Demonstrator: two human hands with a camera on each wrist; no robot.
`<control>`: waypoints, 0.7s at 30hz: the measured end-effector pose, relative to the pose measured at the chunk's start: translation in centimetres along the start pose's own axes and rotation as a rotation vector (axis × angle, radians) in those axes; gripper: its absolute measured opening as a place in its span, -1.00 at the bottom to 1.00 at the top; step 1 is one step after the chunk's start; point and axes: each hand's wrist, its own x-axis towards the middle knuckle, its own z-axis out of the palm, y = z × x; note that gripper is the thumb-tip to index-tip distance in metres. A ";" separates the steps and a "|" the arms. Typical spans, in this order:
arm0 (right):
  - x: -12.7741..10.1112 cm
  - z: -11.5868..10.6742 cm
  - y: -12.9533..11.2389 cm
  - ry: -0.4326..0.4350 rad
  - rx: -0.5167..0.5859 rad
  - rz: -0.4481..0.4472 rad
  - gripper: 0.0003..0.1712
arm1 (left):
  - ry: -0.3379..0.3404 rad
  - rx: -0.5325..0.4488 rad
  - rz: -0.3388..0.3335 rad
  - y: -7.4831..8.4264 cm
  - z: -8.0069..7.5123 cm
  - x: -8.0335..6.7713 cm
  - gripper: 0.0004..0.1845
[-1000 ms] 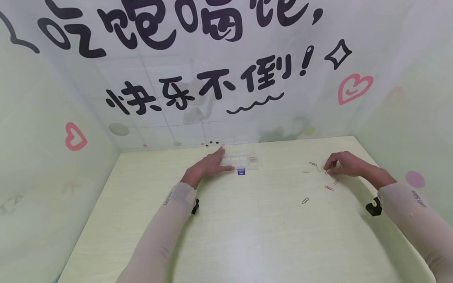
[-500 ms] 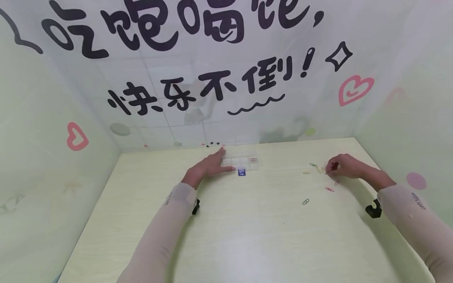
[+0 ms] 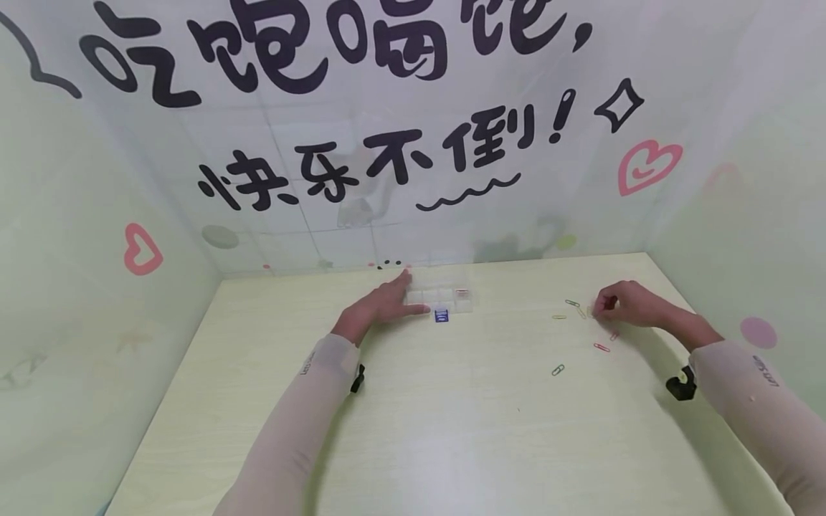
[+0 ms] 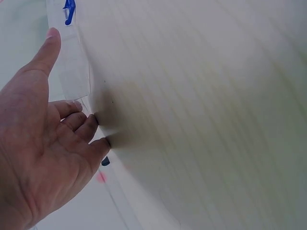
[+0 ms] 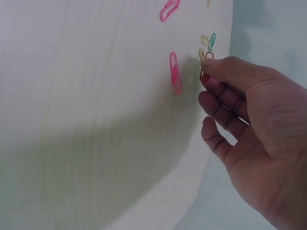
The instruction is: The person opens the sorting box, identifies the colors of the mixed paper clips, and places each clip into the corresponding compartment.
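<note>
My left hand (image 3: 387, 301) rests at the left end of a clear compartment box (image 3: 463, 304), fingers spread and thumb along its near side. A blue latch (image 3: 442, 315) sits on the box's front. In the left wrist view, the fingertips (image 4: 92, 123) touch down beside the box's end. Over on the right, my right hand (image 3: 626, 303) pinches a red paper clip (image 5: 209, 54) between thumb and forefinger, just above the table. A yellow paper clip (image 5: 201, 52) shows right beside the pinched one. A pink paper clip (image 5: 175, 74) lies near these fingertips.
Several loose paper clips lie around the right hand, among them a green paper clip (image 3: 558, 370), a yellow paper clip (image 3: 558, 317) and a pink paper clip (image 3: 601, 347). A printed curtain (image 3: 310, 240) closes off the back of the pale wooden table (image 3: 452, 416).
My right fingers have drawn together on the red paper clip, which the head view showed at the fingertips a second ago and is now hidden there. My left hand stays at the box.
</note>
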 end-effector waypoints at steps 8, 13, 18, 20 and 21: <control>0.8 -0.4 -1.4 0.040 0.005 -0.012 -0.82 | 0.001 0.009 -0.002 0.1 0.0 0.1 0.18; 1.6 -0.7 -2.5 0.046 0.018 -0.030 -0.83 | 0.003 -0.001 -0.008 0.1 0.0 0.0 0.18; 2.7 -0.9 -3.5 0.041 0.035 -0.027 -0.87 | 0.003 0.002 -0.006 0.2 0.0 -0.2 0.17; 3.2 -1.0 -3.9 0.041 0.033 -0.022 -0.87 | 0.004 0.003 -0.006 0.3 0.0 -0.2 0.16; 3.4 -1.0 -4.0 0.042 0.031 -0.023 -0.88 | 0.003 0.005 -0.007 0.3 -0.1 -0.2 0.16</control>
